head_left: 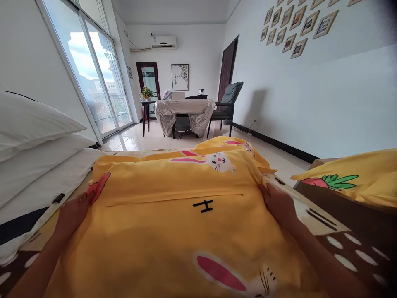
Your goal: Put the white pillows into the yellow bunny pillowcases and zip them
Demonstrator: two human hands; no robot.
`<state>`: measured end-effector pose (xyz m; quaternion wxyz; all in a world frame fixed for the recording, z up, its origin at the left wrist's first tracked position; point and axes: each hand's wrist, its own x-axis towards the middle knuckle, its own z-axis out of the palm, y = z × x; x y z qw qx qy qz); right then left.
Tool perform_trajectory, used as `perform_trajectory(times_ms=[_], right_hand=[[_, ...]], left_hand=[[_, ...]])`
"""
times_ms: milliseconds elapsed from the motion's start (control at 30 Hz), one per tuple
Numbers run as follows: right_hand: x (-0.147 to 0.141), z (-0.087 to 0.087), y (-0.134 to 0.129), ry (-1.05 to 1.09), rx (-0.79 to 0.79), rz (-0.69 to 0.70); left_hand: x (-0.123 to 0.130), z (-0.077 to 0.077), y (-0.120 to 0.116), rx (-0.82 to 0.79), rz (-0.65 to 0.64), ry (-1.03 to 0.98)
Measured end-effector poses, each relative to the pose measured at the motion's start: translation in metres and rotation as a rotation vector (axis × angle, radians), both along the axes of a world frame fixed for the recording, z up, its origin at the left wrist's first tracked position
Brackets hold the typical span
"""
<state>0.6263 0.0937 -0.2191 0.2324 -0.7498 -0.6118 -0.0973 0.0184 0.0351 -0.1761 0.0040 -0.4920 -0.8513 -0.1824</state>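
A yellow pillowcase with rabbit prints and a black letter H spreads across the bed in front of me. A straight slit-like seam crosses it above the letter. At its left edge, beside a red print, my left hand is closed on the cloth. My right hand pinches the opposite edge, with the thumb on top and the other fingers partly hidden. Behind the far edge lies more yellow rabbit-print fabric; whether it is a separate piece I cannot tell.
White pillows are stacked at the left. On the right, another yellow cloth piece with a carrot print lies over a brown surface. A patterned blanket is underneath. Farther off stand a covered table and a dark chair.
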Motion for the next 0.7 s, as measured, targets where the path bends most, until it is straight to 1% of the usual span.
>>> perform_trajectory(times_ms=[33, 100, 167, 233, 300, 400, 500, 600, 667, 700], right_hand=[[-0.001, -0.012, 0.006, -0.062, -0.035, -0.020], [0.001, -0.034, 0.015, -0.111, -0.107, -0.036], [0.007, -0.051, 0.022, -0.092, -0.143, -0.036], [0.012, -0.061, 0.026, -0.061, -0.156, -0.045], [0.015, -0.066, 0.029, -0.057, -0.171, -0.056], [0.012, -0.070, 0.030, -0.077, -0.218, -0.071], [0.003, -0.069, 0.030, -0.025, -0.254, -0.074], [-0.002, -0.059, 0.027, 0.051, -0.248, -0.071], [-0.001, -0.049, 0.018, 0.100, -0.245, -0.061], [0.002, -0.045, 0.011, 0.127, -0.250, -0.047]], left_hand=[[0.001, -0.010, 0.005, -0.064, 0.000, 0.009], [-0.001, -0.032, 0.015, -0.148, -0.012, 0.028], [-0.006, -0.050, 0.021, -0.155, -0.010, 0.021], [-0.011, -0.060, 0.026, -0.153, -0.003, 0.022], [-0.014, -0.065, 0.029, -0.180, -0.011, 0.021], [-0.009, -0.069, 0.031, -0.219, -0.073, 0.036], [-0.002, -0.070, 0.032, -0.212, -0.068, 0.056], [0.000, -0.069, 0.025, -0.185, -0.006, 0.025], [-0.005, -0.066, 0.013, -0.182, 0.027, -0.032], [-0.008, -0.065, 0.003, -0.188, 0.028, -0.054]])
